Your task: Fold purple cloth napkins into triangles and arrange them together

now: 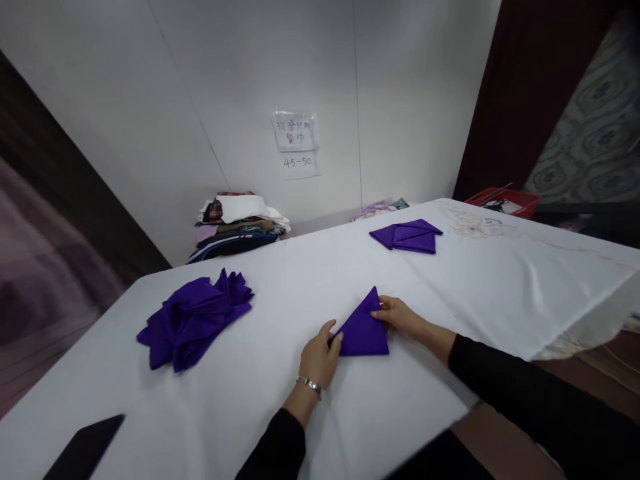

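View from head height down onto a table (pixel 280 300) draped in white, with two bare hands at work on a small folded purple cloth (pixel 363 333). Shape close to a triangle, lying near the front middle of the table, peak pointing away, lower edge fairly straight.

At the left corner of the cloth, the left hand (pixel 319 360), thumb and index finger only slightly apart, apparently with the corner lightly pinched between them; a silver bracelet (pixel 310 385) at the wrist. At the right edge, just below the peak, the right hand (pixel 400 315), nearly closed, thumb on the face of the cloth, fingers at or behind the edge. Some fingertips hidden, so impossible to tell how firm the hold.

Step in hand, by the look of it: partway through folding, with edges being shaped between both hands. For the next move, probably a need for a steady left corner and a careful hold on the right edge, to keep any layers from slipping.

Farther back to the right, well apart from the hands, a second folded purple piece (pixel 413 237), lying flat. To the left, a crumpled purple heap (pixel 195 317). At near left, a dark flat object (pixel 83 447), hard to identify. Beyond the table, a stack of mixed fabrics (pixel 230 230) by the pale wall (pixel 425 100), and at far right, a red basket (pixel 527 202).
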Demonstrator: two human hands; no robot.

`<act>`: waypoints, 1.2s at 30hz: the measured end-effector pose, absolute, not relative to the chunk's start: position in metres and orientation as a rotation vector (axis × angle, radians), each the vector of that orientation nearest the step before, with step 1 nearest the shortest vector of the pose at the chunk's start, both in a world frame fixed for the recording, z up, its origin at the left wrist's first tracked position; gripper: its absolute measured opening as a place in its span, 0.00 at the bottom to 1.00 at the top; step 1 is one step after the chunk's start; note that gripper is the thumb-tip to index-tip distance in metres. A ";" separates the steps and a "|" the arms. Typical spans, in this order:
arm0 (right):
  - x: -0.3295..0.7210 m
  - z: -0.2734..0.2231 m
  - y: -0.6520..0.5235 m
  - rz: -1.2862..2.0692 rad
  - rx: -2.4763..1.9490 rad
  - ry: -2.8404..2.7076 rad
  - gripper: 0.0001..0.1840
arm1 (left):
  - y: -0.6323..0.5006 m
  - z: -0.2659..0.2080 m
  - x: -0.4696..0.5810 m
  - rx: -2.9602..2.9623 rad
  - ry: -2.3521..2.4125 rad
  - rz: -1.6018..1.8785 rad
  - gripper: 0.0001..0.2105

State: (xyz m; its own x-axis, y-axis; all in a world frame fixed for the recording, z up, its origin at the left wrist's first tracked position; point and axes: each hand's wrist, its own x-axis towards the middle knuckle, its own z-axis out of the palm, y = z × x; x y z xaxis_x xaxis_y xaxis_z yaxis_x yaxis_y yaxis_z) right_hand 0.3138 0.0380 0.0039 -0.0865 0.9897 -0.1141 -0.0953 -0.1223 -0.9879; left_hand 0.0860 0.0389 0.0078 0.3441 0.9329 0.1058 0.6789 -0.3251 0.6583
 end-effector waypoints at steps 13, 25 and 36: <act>0.320 -0.007 0.059 1.141 -1.479 -1.193 0.30 | 0.049 0.003 0.093 2.166 1.492 0.568 0.17; 0.326 -0.008 0.068 0.793 -1.689 -1.523 0.31 | 0.046 0.002 0.089 2.162 1.616 0.619 0.18; 0.327 0.006 0.064 0.507 -1.891 -1.803 0.28 | 0.044 -0.001 0.084 2.248 1.769 0.508 0.18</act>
State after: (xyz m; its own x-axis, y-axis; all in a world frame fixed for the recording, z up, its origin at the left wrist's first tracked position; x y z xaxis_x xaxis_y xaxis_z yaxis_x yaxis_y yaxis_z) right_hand 0.3265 0.0637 0.0059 0.0654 0.9962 0.0576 0.8203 -0.0208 -0.5715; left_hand 0.0844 0.0442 -0.0005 0.2086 0.9701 0.1243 0.8881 -0.2411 0.3914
